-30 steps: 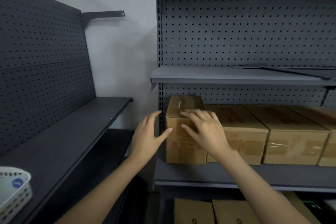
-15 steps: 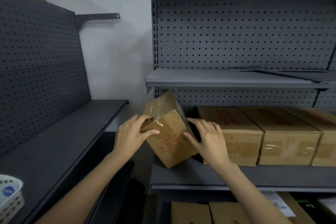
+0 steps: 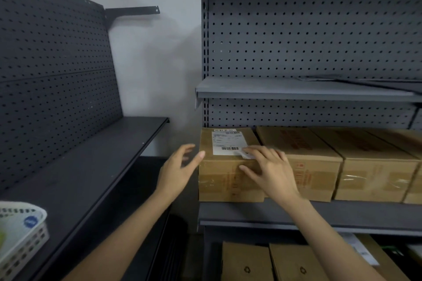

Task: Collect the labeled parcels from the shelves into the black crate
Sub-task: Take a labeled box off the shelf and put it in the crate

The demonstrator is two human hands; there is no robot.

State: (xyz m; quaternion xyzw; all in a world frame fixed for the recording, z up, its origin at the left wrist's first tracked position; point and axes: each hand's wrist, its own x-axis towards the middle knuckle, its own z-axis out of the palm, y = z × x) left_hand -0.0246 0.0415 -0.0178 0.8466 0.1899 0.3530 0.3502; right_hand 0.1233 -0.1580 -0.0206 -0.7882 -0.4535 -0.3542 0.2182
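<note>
Head view: labeled parcel [image 3: 228, 164] sits upright at the left end of the middle shelf [image 3: 262, 212], touching the next carton [image 3: 303, 162] in the row. White shipping label [image 3: 227, 143] with barcode faces up on its top. Black crate not in view, so I can't place it.

Left hand [image 3: 177, 170] is just beside the parcel's left face, fingers spread and relaxed, thumb tip at the top left corner; gripping nothing. Right hand [image 3: 271, 170] lies flat over the top front edge, fingers straight across the lid near the label's corner, thumb on the front face; pressing, not curled round anything.

Handling, my read: stiff taped cardboard, rigid sides, won't crush under a normal squeeze. Weight unknown; I'd guess moderate. Tape on the front looks glossy, could be slick under the palm. Label corner looks lifted under the right fingers, so avoid dragging on it.

Best hold, I think: one palm on each short side, left face is free, right side is jammed against the neighbour, so slide it forward first, then clamp both sides or get fingers under the base.
</note>
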